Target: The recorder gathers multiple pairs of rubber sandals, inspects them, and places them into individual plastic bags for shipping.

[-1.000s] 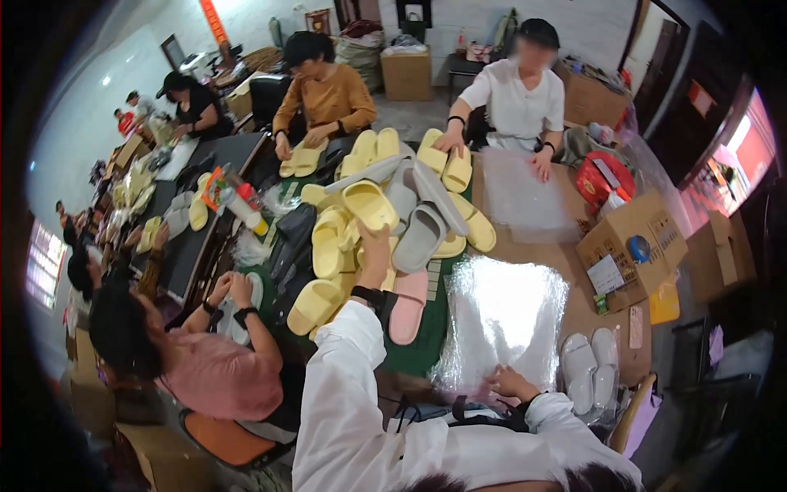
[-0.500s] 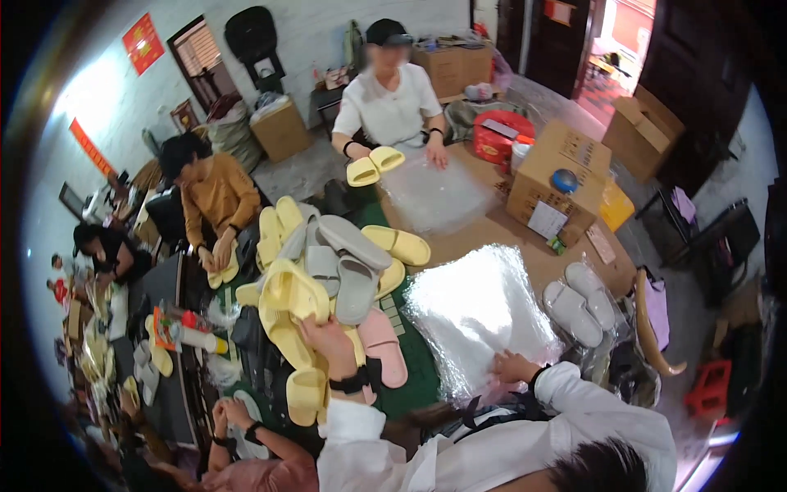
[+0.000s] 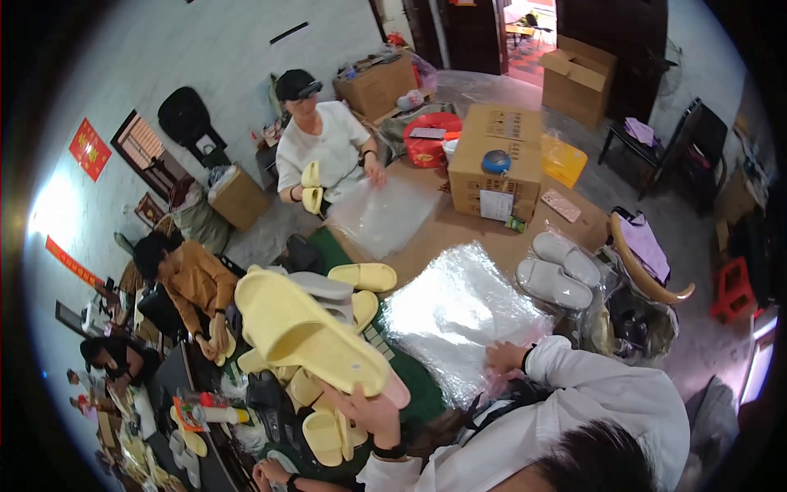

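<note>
The person wears a white long-sleeved top, loose and creased, with the cuffs reaching the wrists. A black band, like a watch or bracelet, circles the wrist of the left hand (image 3: 369, 410). The right hand (image 3: 504, 358) is bare past a dark edge at its cuff. Dark hair shows at the lower edge

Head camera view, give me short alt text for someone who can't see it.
The person's left hand lifts a pale yellow slipper above a table heaped with more slippers, while the right hand rests on a stack of clear plastic bags. Other workers sit around the table handling slippers; a cardboard box stands on it.
</note>
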A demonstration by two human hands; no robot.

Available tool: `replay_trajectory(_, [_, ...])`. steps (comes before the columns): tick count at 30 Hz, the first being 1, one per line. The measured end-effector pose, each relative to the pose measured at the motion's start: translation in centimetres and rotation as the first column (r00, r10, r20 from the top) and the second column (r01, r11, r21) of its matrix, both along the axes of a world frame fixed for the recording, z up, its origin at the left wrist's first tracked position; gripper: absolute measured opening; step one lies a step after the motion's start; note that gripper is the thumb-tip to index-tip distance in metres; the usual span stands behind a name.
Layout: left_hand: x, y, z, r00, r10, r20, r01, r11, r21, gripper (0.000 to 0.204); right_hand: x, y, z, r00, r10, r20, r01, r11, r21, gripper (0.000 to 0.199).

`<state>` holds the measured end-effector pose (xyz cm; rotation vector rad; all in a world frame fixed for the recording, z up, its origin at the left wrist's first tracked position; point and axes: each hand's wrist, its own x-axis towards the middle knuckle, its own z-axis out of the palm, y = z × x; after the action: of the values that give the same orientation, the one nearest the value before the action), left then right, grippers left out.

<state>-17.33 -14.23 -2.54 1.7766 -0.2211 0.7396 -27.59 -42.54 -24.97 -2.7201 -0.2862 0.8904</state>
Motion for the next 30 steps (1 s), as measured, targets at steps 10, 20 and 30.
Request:
replay_trajectory(10, [-4.2, -7.5, 2.1, 0.560, -0.808, -0.183, 0.388, 0.451, -0.804, 0.067, 0.0, -0.5, -0.5, 0.992, 0.083, 0.097, -0.085, 0.996, 0.019, 0.033])
replay_trajectory(20, [-3.7, -9.7, 0.1, 0.119, -0.858, -0.500, 0.339, 0.509, -0.791, 0.060, -2.3, -1.2, -2.2, 0.953, -0.177, 0.247, 0.104, 0.954, 0.283, 0.056])
replay_trajectory(30, [-3.1, -14.6, -8.5, 0.094, -0.814, -0.573, 0.583, 0.512, -0.631, 0.063, -0.6, -2.1, 3.9, 0.985, -0.171, -0.019, 0.168, 0.933, 0.319, 0.053])
